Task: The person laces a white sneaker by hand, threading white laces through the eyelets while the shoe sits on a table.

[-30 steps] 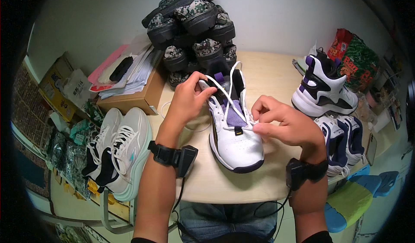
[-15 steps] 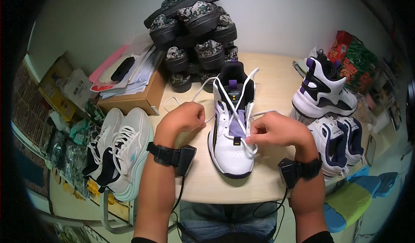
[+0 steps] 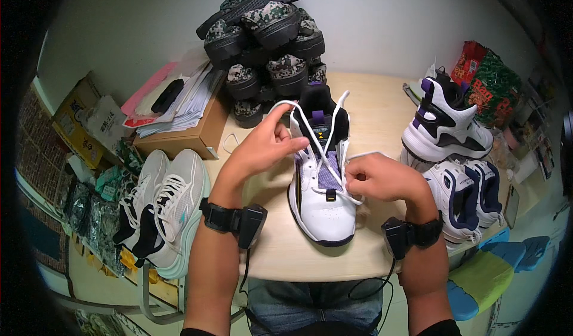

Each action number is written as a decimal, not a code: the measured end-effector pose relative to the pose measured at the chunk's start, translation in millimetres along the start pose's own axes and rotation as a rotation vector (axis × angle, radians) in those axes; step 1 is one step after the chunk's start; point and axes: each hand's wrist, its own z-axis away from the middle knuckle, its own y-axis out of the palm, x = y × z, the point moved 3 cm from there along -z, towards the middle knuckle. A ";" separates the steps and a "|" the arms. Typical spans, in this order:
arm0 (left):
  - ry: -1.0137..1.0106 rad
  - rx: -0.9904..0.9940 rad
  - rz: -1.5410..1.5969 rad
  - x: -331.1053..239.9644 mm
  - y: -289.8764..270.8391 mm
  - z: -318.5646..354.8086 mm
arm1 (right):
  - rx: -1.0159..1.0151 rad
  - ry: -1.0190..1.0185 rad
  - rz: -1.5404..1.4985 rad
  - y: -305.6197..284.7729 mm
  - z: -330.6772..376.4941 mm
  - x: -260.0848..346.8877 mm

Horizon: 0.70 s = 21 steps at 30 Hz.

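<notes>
A white high-top sneaker [image 3: 325, 213] with a black collar and purple tongue stands on the table, toe toward me. Its white shoelace [image 3: 316, 134] crosses over the tongue, and one end sticks up by the right collar. My left hand [image 3: 265, 145] is at the shoe's left side, index finger and thumb spread apart. Its index fingertip touches the lace at the left collar, while the thumb lies by the eyelets. On the right, my right hand [image 3: 382, 178] is closed in a pinch on the shoelace beside the lower eyelets; its fingertips are partly hidden.
Stacked camouflage shoes [image 3: 271, 55] stand behind, beside a cardboard box [image 3: 191, 130] topped with papers. Grey-white sneakers [image 3: 182, 210] are at the left. A matching high-top [image 3: 447, 124] rests above white-and-navy sneakers [image 3: 456, 201] at the right. Cables hang from both wrist straps.
My left hand has moved up and right to the shoe's collar, and its curled fingers have spread. My right hand stays by the lower eyelets, still closed.
</notes>
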 end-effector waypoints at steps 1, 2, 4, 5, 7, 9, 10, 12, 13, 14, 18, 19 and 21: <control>0.045 0.022 0.120 -2.7 3.2 -0.5 | 0.000 -0.002 -0.001 0.1 -0.4 -0.1; 0.046 0.025 0.121 -2.2 6.9 -2.7 | -0.003 -0.017 -0.003 0.0 -0.6 -1.1; 0.121 -0.050 0.023 -1.2 11.3 -6.9 | -0.007 -0.031 -0.006 1.5 -1.8 -4.7; 0.155 -0.102 -0.080 -1.7 12.8 -6.8 | -0.027 -0.046 -0.013 2.3 -3.2 -7.1; 0.159 -0.115 -0.103 -4.9 15.6 -7.2 | -0.049 -0.058 -0.021 -2.5 -1.6 -8.7; 0.133 -0.158 -0.119 -14.0 15.1 -2.2 | 0.054 0.248 0.044 -10.9 3.7 -16.2; 0.131 -0.159 -0.122 -13.0 15.2 -1.9 | 0.055 0.245 0.041 -7.7 1.9 -20.9; 0.165 -0.214 -0.175 -12.7 17.0 -3.3 | 0.043 0.341 0.261 -1.5 -1.4 -38.6; 0.167 -0.213 -0.174 -11.5 16.7 -3.8 | 0.085 0.349 0.238 -1.6 -2.0 -44.4; 0.150 -0.208 -0.169 -7.7 14.0 -5.2 | 0.084 0.350 0.239 -1.6 -2.1 -44.1; 0.162 -0.197 -0.181 -8.6 11.6 -6.2 | -0.083 0.117 0.097 -2.9 0.1 -33.4; 0.164 -0.195 -0.180 -8.7 11.6 -6.8 | -0.212 -0.018 0.006 -6.3 1.5 -28.5; 0.201 -0.212 -0.180 -6.3 5.7 -3.8 | -0.135 -0.027 -0.017 -8.1 0.9 -8.9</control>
